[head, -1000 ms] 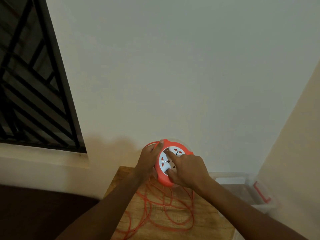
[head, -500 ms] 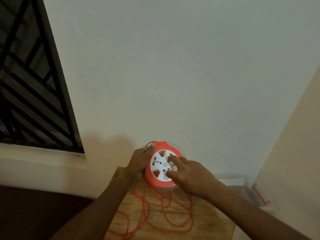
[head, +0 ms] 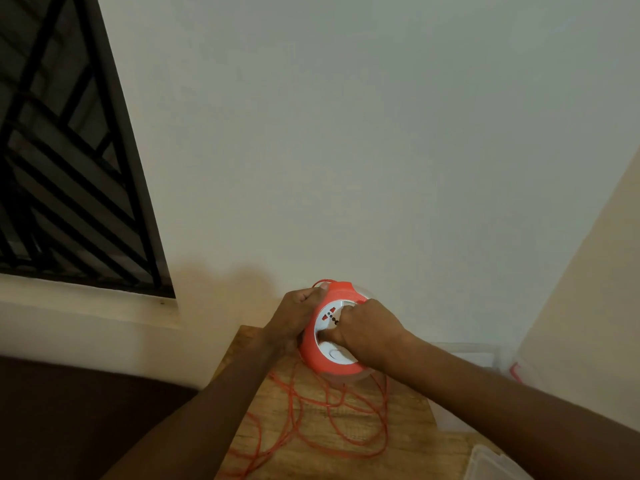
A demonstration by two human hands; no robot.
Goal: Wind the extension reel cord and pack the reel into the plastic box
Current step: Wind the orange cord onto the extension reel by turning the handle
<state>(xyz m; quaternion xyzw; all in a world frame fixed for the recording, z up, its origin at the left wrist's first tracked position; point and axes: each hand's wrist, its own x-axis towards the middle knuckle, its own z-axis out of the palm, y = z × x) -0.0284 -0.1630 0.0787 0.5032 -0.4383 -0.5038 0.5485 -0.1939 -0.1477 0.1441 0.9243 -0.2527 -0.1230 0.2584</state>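
Wooden desk (head: 408, 441) against a pale wall. Above it, left hand (head: 294, 317) grips the reel (head: 325, 355) rim; right hand (head: 363, 329) fingers curl into its white face, winding. Cord (head: 346, 427) loops lie below the reel; box (head: 485, 355) waits right of it. Next: more turns.

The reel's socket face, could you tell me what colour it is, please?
White, with red sockets, inside the orange-red reel; only the head view shows it.

- A room in a home, by the look of it: plain pale walls (head: 346, 133) meet in a corner at the right.
- A window (head: 69, 168) with black metal bars sits at the left, above a painted sill (head: 86, 299).
- A small wooden table (head: 346, 427) stands against the wall, its far left corner below the sill.
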